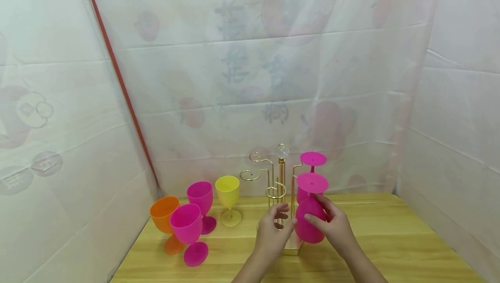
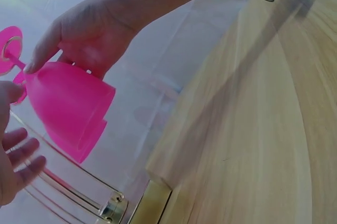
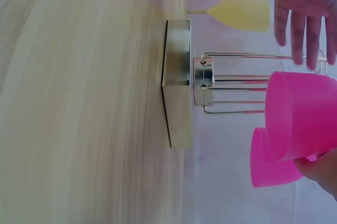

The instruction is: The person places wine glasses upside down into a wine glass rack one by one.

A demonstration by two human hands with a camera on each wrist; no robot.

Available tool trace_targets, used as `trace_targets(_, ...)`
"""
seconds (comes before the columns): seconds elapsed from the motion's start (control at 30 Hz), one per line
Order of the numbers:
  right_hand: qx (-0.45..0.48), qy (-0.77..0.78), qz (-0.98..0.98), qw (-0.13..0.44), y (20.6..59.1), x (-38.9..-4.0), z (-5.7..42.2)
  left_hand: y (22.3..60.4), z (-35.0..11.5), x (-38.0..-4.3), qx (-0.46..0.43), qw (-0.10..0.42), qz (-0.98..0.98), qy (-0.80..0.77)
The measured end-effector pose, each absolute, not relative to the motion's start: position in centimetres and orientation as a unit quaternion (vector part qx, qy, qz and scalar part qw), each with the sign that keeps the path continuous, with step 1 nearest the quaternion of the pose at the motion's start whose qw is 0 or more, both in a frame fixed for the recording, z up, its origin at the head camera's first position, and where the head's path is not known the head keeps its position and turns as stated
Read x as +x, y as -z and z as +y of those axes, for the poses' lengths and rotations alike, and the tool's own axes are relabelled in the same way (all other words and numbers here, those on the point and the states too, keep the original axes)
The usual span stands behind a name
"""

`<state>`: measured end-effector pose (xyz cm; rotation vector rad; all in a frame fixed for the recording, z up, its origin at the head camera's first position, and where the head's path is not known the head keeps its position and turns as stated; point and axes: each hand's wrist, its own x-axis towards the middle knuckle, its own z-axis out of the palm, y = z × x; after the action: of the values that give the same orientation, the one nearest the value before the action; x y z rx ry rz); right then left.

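Note:
Upside down at the right side of a gold wire rack (image 1: 281,174) is a pink goblet (image 1: 306,231), its round foot uppermost. My right hand (image 1: 337,226) grips its bowl near the stem, thumb on the near side. Just to the left, my left hand (image 1: 273,233) has loose, spread fingers and holds nothing; whether its thumb touches the bowl I cannot tell. A second pink goblet (image 1: 313,158) hangs inverted behind the first, its bowl mostly hidden. In the right wrist view both bowls, the nearer goblet (image 3: 303,116) and the rear goblet (image 3: 268,163), hang rim down above the table.
Left of the rack stand upright goblets: an orange goblet (image 1: 165,213), two pink ones, the near pink goblet (image 1: 186,224) and far pink goblet (image 1: 200,196), and a yellow goblet (image 1: 228,192). The rack's gold base (image 3: 178,87) rests on the wooden table (image 1: 390,239). Printed sheeting (image 1: 218,79) encloses the table.

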<state>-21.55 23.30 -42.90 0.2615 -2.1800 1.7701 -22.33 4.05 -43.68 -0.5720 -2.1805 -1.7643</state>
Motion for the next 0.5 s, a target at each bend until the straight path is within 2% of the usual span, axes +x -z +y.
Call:
trace_targets(0.17,0.101,-0.624,-0.758,0.159,42.9,-21.6,23.4,44.2,3.4,-23.1,-0.181,0.270,-0.709,0.626)
trace_targets(0.27,0.101,-0.625,-0.757,0.159,42.8,-21.7,23.5,44.8,3.1,-23.8,-0.149,0.313,-0.709,0.614)
trace_targets(0.37,0.103,-0.627,-0.755,0.160,42.8,-21.7,23.5,45.2,2.7,-24.4,-0.123,0.300,-0.719,0.615)
trace_targets(0.5,0.102,-0.627,-0.755,0.161,42.8,-21.7,23.5,46.1,2.1,-25.3,-0.116,0.226,-0.736,0.628)
